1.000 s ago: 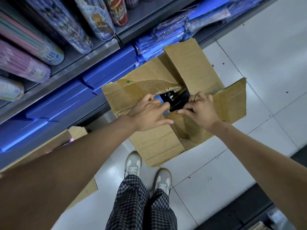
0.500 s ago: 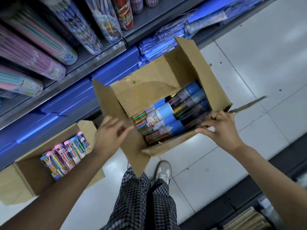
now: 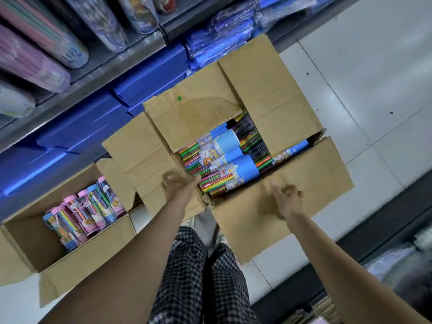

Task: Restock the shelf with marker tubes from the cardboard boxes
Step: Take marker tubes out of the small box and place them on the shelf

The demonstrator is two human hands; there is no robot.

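You are at the opening step: the shelf above has had nothing added yet, and both cardboard boxes stand on the floor below it. Two boxes in all. The larger box, straight ahead, has its four flaps spread; in the gap I count three blue-capped marker tubes lying on their sides, with more partly hidden under the flaps, so the full count cannot be told. The smaller box to your left shows about six tubes, pink-capped and blue-capped. Your left hand grips the corner of the larger box's left flap; your right hand hovers over the near flap, fingers loosely curled, holding nothing. Next, I judge, you reach into the gap and close around one tube to lift it to the shelf.
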